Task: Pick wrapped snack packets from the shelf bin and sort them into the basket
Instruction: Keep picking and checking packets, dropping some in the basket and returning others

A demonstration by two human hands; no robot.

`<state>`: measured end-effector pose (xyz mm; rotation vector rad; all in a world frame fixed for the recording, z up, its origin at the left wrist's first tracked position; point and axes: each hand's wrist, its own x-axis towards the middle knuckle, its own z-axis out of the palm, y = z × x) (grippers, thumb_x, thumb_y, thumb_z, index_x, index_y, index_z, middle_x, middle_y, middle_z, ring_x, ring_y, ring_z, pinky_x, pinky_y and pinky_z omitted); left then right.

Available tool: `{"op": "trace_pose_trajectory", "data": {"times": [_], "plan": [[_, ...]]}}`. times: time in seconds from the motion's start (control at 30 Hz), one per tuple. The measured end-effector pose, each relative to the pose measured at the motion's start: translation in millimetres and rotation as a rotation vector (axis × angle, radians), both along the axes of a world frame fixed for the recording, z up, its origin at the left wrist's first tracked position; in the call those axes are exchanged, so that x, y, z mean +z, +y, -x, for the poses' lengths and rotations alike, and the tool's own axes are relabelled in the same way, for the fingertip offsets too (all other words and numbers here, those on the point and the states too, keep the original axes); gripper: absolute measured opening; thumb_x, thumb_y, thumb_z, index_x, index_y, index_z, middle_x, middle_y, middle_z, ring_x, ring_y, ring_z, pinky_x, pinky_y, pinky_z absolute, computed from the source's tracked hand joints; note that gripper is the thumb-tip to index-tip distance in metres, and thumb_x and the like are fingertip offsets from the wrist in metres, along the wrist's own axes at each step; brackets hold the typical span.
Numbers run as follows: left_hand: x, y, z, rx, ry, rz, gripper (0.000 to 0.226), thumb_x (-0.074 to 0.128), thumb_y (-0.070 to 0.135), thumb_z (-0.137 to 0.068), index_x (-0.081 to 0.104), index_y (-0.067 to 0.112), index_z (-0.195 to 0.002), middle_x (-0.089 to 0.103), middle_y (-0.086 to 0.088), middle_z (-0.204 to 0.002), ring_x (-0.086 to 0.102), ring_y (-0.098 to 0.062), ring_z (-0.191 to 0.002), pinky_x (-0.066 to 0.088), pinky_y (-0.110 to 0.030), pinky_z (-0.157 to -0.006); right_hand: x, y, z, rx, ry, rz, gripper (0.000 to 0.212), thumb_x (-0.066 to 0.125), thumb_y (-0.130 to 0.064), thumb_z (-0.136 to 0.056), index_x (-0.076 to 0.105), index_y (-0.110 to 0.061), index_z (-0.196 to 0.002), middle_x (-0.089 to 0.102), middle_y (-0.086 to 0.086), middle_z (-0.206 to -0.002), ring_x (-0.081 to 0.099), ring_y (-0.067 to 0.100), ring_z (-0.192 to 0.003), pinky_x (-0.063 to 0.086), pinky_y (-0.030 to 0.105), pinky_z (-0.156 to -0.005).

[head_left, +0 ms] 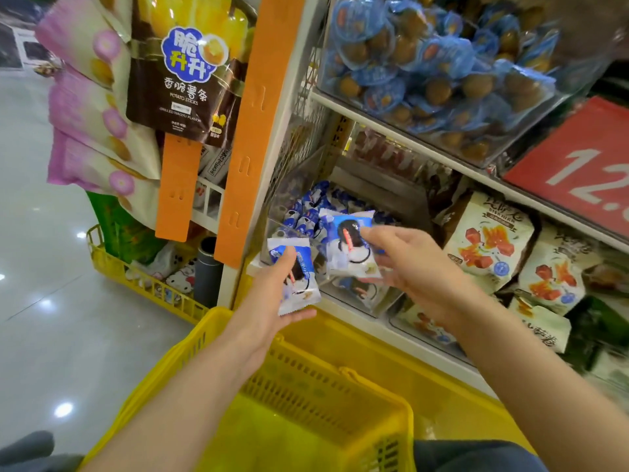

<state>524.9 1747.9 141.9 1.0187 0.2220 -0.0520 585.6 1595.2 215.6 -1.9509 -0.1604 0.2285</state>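
Hands were both loaded, one packet each. Left hand [269, 301] gripped the first packet [301, 284], a blue-and-white wrapper, with the thumb across its face and the fingers underneath. It was held just in front of the shelf edge, above the far rim of the yellow basket [306, 379]. Right hand [405, 264] pinched the second packet [347, 247], same print, by its right edge, thumb on top and fingers curled behind. That one sat just over the front lip of the clear shelf bin [277, 212]. More matching packets [313, 206] were piled in the bin behind it. The basket sat directly below both forearms, open side up.

Around it: beige packets with orange print [490, 243] were in the next bin to the right. A bin of blue-wrapped round snacks [425, 63] was on the shelf above, beside a red price sign [578, 165]. A potato sticks bag [183, 80] hung at upper left next to an orange strip [258, 124]. A second yellow basket [136, 277] stood on the floor at left.
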Motion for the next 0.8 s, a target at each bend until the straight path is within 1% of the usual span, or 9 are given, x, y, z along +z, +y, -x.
{"op": "trace_pose_trajectory", "data": {"times": [0.03,0.07,0.1,0.27,0.37,0.47,0.57,0.7,0.8], "plan": [[1.5,-2.6,1.4,-0.056,-0.016,0.002,0.040,0.050,0.053,-0.078,0.063,0.026,-0.105,0.073,-0.004,-0.097,0.070,-0.024,-0.089,0.057,-0.042,-0.078,-2.5,1.3,11.4,0.052,0.106,0.012,0.031,0.059,-0.029,-0.089,0.065,0.000,-0.100,0.060,0.027,-0.087,0.065,0.019,-0.067,0.051,0.018,-0.070],[3.0,-5.3,2.4,-0.111,-0.036,0.006,0.043,0.049,0.058,-0.073,0.067,0.028,-0.099,0.074,-0.003,-0.096,0.070,-0.023,-0.088,0.057,-0.042,-0.077,-7.2,4.1,20.6,0.087,0.152,0.029,0.032,0.059,-0.028,-0.089,0.064,0.002,-0.102,0.062,0.022,-0.080,0.062,0.016,-0.060,0.047,0.012,-0.049],[5.1,-8.0,4.3,-0.157,-0.049,0.014,0.045,0.051,0.059,-0.070,0.069,0.028,-0.097,0.074,-0.004,-0.095,0.071,-0.022,-0.087,0.058,-0.042,-0.077,-13.0,7.2,28.1,0.103,0.160,0.031,0.028,0.061,-0.026,-0.088,0.065,-0.001,-0.101,0.066,0.012,-0.076,0.061,0.008,-0.057,0.037,0.012,-0.048],[5.4,-12.2,7.5,-0.231,-0.021,-0.138,0.043,0.069,0.036,-0.073,0.064,0.020,-0.112,0.074,-0.001,-0.096,0.071,-0.015,-0.085,0.055,-0.029,-0.070,-24.3,7.8,37.3,0.065,0.030,-0.008,0.011,0.060,-0.021,-0.089,0.066,-0.011,-0.092,0.070,0.001,-0.077,0.065,0.003,-0.061,0.052,0.015,-0.055],[9.8,-8.4,9.4,-0.221,0.036,-0.185,0.031,0.069,0.024,-0.079,0.062,0.023,-0.109,0.074,0.009,-0.087,0.069,-0.004,-0.077,0.049,-0.020,-0.059,-26.7,1.6,26.3,-0.037,-0.152,0.148,0.008,0.058,-0.027,-0.090,0.064,-0.023,-0.093,0.067,-0.008,-0.085,0.064,0.004,-0.078,0.055,0.021,-0.066],[11.6,-5.0,11.0,-0.247,0.049,-0.215,0.026,0.072,0.025,-0.076,0.058,0.029,-0.097,0.072,0.018,-0.073,0.065,0.000,-0.074,0.041,-0.023,-0.064,-25.8,-0.5,19.4,0.042,0.064,0.096,0.019,0.057,-0.031,-0.090,0.059,-0.021,-0.107,0.069,-0.008,-0.092,0.065,0.004,-0.081,0.056,0.022,-0.069],[12.8,-1.9,11.1,-0.239,0.015,-0.245,0.031,0.072,0.024,-0.075,0.057,0.033,-0.102,0.073,0.015,-0.086,0.066,-0.001,-0.084,0.045,-0.027,-0.075,-24.7,1.6,19.8,0.209,0.150,0.032,0.013,0.053,-0.023,-0.093,0.064,-0.019,-0.098,0.073,-0.011,-0.081,0.066,-0.001,-0.069,0.051,0.013,-0.059],[17.4,5.2,9.2,-0.182,-0.015,-0.250,0.041,0.070,0.027,-0.078,0.055,0.029,-0.116,0.071,0.009,-0.102,0.066,-0.005,-0.093,0.048,-0.029,-0.087,-17.4,3.9,7.1,0.120,0.009,-0.034,0.021,0.059,-0.025,-0.089,0.066,-0.007,-0.097,0.073,0.004,-0.088,0.067,0.009,-0.077,0.055,0.018,-0.063],[19.7,11.5,7.8,-0.088,0.048,-0.197,0.040,0.067,0.023,-0.081,0.054,0.018,-0.118,0.072,-0.008,-0.100,0.069,-0.017,-0.091,0.052,-0.031,-0.083,2.8,-0.6,-17.4,-0.058,-0.244,0.003,0.013,0.058,-0.029,-0.090,0.066,-0.021,-0.084,0.072,-0.005,-0.078,0.068,0.004,-0.070,0.052,0.013,-0.056]]}}
